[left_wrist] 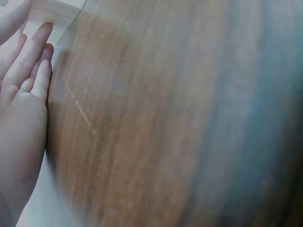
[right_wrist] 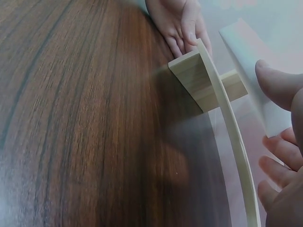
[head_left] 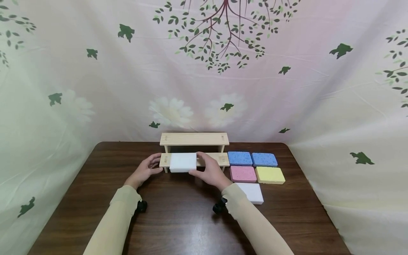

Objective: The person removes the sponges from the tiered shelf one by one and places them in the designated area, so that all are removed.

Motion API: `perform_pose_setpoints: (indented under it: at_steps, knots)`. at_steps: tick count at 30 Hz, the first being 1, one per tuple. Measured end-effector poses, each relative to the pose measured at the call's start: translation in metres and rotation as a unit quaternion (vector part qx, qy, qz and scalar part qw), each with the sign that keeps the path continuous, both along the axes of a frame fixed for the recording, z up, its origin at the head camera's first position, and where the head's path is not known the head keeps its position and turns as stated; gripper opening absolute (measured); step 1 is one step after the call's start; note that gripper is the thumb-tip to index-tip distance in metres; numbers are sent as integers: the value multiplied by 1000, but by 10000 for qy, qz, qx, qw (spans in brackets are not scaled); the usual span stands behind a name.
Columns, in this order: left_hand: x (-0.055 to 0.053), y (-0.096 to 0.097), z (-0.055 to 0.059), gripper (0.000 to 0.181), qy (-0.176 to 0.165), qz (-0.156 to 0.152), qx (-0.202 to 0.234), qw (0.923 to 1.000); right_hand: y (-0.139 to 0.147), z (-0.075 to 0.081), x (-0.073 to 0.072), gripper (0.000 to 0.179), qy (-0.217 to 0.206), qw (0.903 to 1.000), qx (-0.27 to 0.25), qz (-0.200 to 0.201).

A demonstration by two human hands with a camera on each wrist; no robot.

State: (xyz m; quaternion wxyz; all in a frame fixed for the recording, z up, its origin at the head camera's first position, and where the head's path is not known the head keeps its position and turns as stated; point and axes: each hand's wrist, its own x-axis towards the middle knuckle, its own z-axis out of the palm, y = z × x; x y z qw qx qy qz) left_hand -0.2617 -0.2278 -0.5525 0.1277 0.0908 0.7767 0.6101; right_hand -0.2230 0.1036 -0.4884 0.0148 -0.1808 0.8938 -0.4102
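Observation:
My right hand point(head_left: 211, 170) pinches a white sponge block point(head_left: 183, 163) between thumb and fingers at its right end. In the head view the block overlaps the lower tier of a two-tier wooden stand point(head_left: 194, 139); the right wrist view shows it tilted, close over that lower board point(right_wrist: 226, 111). My left hand point(head_left: 147, 171) is at the lower tier's left end, thumb toward the front and fingers farther back. Its fingers point(left_wrist: 40, 45) look fairly straight in the left wrist view, their tips right by the pale wood.
Right of the stand lie two blue sponges point(head_left: 239, 158), a pink sponge point(head_left: 243, 174) and a yellow sponge point(head_left: 270, 175). Another white block point(head_left: 251, 193) lies nearer, partly behind the right sleeve. The dark wooden table point(head_left: 178, 219) backs onto a patterned cloth point(head_left: 197, 88).

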Motion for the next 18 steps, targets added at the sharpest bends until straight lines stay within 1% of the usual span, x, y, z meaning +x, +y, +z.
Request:
perform_pose_setpoints:
  at_steps: [5, 10, 18]
  knots:
    - [3, 1, 2, 77, 20, 12, 49, 10000, 7, 1, 4, 82, 83, 9999, -82, 12]
    - [4, 2, 3, 77, 73, 18, 77, 9999, 14, 0, 8, 83, 166, 9998, -61, -77]
    - [5, 2, 0, 77, 163, 2, 101, 9998, 28, -3, 13, 82, 237, 9995, -61, -179]
